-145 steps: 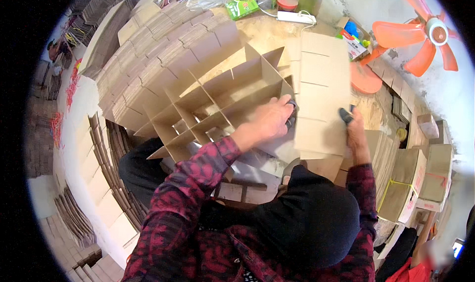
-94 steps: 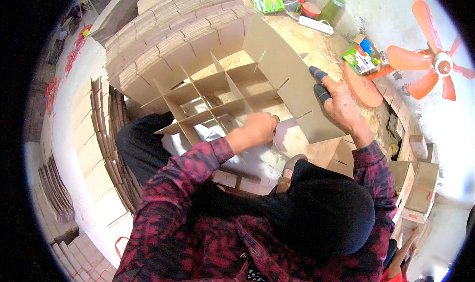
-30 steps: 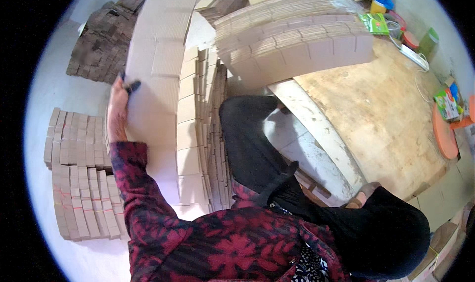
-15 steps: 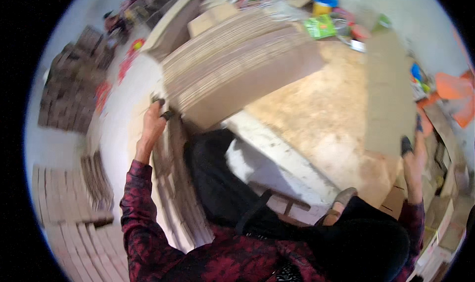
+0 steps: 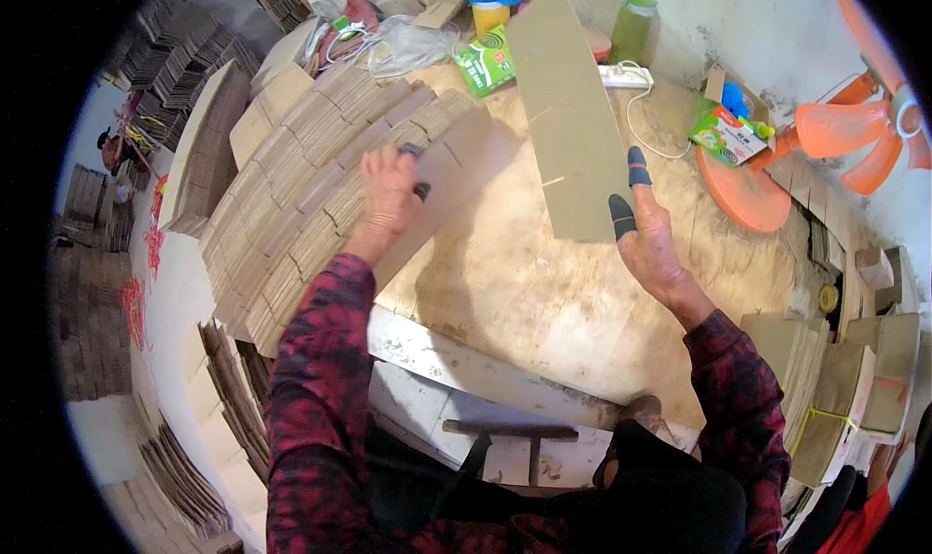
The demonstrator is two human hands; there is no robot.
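My right hand (image 5: pixel 660 248) has its thumb over the near right corner of a long tan cardboard sheet (image 5: pixel 568 132). Its index finger runs beside the sheet's edge; the other fingers are mostly hidden. The sheet's far end overlaps the clutter along the wall. Dark covers sit on the thumb and index finger of both hands. My left hand (image 5: pixel 388 200), slightly blurred, is over the near side of a stack of folded cardboard pieces (image 5: pixel 301 180). Its thumb and index finger are apart, with nothing visible between them. Whether it touches the stack I cannot tell.
An orange fan (image 5: pixel 845 132), a white power strip (image 5: pixel 626 76), a green bottle (image 5: pixel 633 25) and a green packet (image 5: pixel 485 61) line the wooden board's (image 5: pixel 495 272) far side. Cardboard boxes (image 5: pixel 840 389) stand at right. A person's red sleeve (image 5: pixel 862 525) shows low at right.
My view has turned rightward. My left hand has left the stack's left edge and moved right to its near side. My right hand and the cardboard sheet have shifted left together.
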